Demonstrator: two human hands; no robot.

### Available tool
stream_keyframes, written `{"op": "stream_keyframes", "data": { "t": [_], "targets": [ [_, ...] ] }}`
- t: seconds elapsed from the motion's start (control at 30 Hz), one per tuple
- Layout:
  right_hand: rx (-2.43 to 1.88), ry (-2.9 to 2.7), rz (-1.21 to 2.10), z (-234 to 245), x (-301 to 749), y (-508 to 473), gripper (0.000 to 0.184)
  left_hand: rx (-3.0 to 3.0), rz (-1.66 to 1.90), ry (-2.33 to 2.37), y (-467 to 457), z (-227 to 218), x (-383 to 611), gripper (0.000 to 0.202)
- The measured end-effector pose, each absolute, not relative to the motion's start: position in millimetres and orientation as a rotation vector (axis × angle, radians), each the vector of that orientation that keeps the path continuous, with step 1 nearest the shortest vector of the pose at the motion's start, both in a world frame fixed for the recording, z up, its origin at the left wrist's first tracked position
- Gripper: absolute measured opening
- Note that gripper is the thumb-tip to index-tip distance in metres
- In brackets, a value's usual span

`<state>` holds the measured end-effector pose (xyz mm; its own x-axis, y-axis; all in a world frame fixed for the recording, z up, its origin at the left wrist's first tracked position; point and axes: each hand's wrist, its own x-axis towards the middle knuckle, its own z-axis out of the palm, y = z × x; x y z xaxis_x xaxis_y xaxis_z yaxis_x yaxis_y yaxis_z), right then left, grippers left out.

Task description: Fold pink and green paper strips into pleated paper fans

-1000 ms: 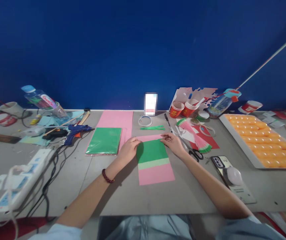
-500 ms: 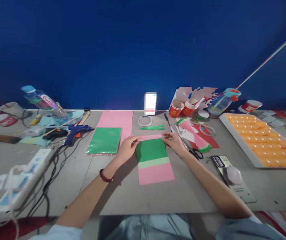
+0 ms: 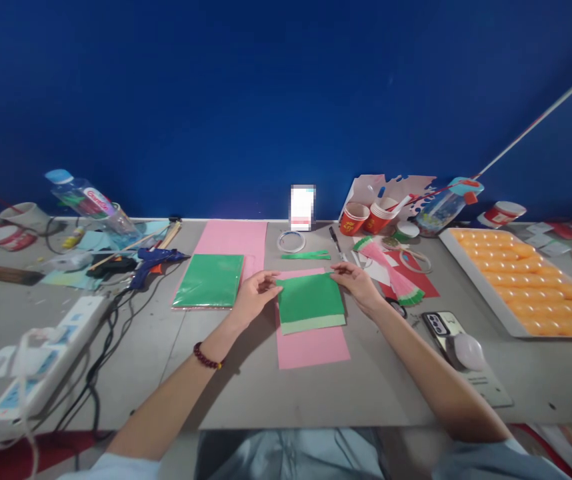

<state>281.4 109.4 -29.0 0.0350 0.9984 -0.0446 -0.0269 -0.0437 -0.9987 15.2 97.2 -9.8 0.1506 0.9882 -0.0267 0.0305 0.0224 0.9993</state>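
Note:
A dark green sheet of paper (image 3: 310,299) hangs slightly raised over a pink sheet of paper (image 3: 311,349) on the table. Along its near edge runs a light green paper band (image 3: 313,324); whether that is attached or a separate sheet below, I cannot tell. My left hand (image 3: 257,295) pinches the green sheet at its far left corner. At the far right corner, my right hand (image 3: 359,287) grips it between thumb and finger. Just beyond lie green paper strips (image 3: 306,255) and a coil of white wire (image 3: 291,241).
On the left are a packet of green paper (image 3: 209,281), a blue glue gun (image 3: 152,265) and a power strip (image 3: 49,360). To the right lie a pink-green paper fan (image 3: 391,272), scissors (image 3: 396,308), a phone (image 3: 441,324) and a tray of orange balloons (image 3: 521,280). Red paper cups (image 3: 354,219) stand behind.
Both hands have raised the green sheet with its light green band and shifted it slightly right. It now looks tilted, its near edge lifted off the pink sheet.

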Motion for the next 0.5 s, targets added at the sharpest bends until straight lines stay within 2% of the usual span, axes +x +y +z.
{"op": "stream_keyframes", "data": {
  "t": [0.33, 0.5],
  "targets": [
    [-1.168, -1.122, 1.276, -18, 279, 104, 0.036, 1.052, 1.246, 1.110, 89, -2, 21, 0.033],
    [-1.185, -1.135, 1.258, -17, 278, 103, 0.037, 0.926, 1.318, 1.127, 88, -2, 22, 0.038]
  ]
}}
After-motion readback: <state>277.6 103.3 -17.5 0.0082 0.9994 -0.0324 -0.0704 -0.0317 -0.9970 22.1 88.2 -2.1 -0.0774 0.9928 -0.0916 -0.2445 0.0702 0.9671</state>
